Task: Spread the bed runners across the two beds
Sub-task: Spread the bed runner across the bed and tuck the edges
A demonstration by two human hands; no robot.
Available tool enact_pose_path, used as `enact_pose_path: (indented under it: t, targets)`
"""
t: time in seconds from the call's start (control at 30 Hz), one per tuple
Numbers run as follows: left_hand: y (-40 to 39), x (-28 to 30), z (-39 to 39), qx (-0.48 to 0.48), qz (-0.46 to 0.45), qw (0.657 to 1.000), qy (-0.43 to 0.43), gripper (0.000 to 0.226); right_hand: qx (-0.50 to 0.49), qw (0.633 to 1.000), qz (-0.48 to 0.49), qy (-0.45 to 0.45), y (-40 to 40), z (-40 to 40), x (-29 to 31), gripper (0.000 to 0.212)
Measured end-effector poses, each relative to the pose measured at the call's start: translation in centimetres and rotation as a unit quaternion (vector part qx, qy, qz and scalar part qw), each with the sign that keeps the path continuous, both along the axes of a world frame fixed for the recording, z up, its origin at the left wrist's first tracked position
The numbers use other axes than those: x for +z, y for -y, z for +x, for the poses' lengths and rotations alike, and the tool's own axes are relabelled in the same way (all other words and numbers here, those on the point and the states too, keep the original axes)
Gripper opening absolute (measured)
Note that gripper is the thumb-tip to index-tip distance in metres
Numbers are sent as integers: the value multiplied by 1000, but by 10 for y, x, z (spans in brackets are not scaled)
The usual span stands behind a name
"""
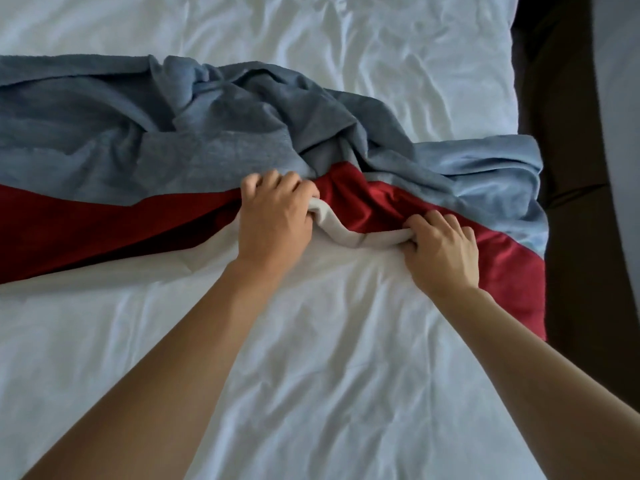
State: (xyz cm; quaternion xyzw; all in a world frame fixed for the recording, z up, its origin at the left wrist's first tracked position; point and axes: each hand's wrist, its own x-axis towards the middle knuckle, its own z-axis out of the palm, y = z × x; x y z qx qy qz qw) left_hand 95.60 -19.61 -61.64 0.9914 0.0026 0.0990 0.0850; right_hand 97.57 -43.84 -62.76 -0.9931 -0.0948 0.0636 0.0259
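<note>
A bed runner with a grey-blue panel (104, 133) and a red band (69, 226) lies rumpled across a bed with a white sheet (277, 358). Its near edge is turned up between my hands and shows a pale underside (341, 233). My left hand (275, 216) grips that edge at the middle of the bed, fingers curled over the red cloth. My right hand (441, 247) pinches the same edge further right. The runner's right end (512, 174) hangs over the bed's side.
A dark gap of floor (571, 202) runs along the bed's right side. A pale surface (623, 98) shows at the far right edge. Wrinkled white sheet stretches beyond and in front of the runner.
</note>
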Motion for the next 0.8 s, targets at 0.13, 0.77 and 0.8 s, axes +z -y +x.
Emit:
enact_pose_path:
  t: [0.13, 0.77, 0.8]
  targets:
    - [28, -14, -8, -37, -8, 997, -61, 7, -21, 1000, 0, 12, 40, -4, -2, 15]
    - [142, -2, -34, -188, -126, 956, -188, 36, -112, 992, 49, -39, 144, -36, 15, 36]
    - [144, 4, -19, -181, -138, 960, -166, 37, -108, 991, 77, -18, 142, -29, 20, 39]
